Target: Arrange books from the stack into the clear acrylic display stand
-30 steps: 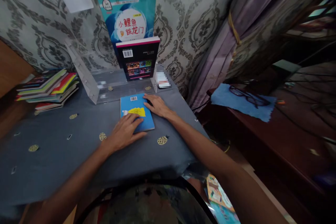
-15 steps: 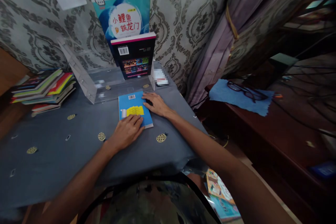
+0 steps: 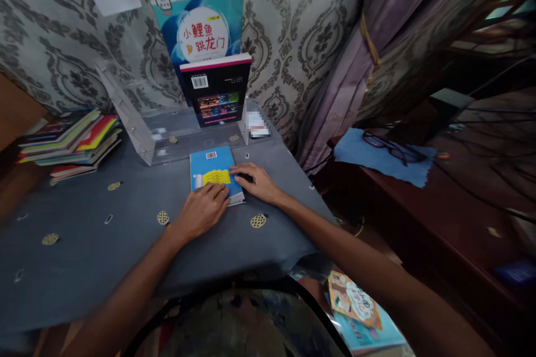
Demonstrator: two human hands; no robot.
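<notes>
A small blue book [image 3: 211, 165] with a yellow patch and a barcode lies face down on the grey tablecloth [image 3: 104, 234]. My left hand [image 3: 202, 210] rests flat on its near left corner, fingers stretched out. My right hand [image 3: 256, 182] lies on the book's right edge, fingers spread toward the cover. Just behind the book stands a clear acrylic stand [image 3: 167, 128] holding a black book [image 3: 216, 91] upright, with a teal picture book [image 3: 196, 17] behind it.
A pile of colourful books [image 3: 71, 142] lies at the table's left. To the right, glasses [image 3: 387, 145] rest on a blue cloth [image 3: 377, 159] on a dark wooden surface. A purple curtain [image 3: 355, 61] hangs behind. More books [image 3: 360, 312] lie on the floor.
My right hand has slid down the book's right edge toward me. My left hand has drawn back a little to the near corner. The book has barely moved.
</notes>
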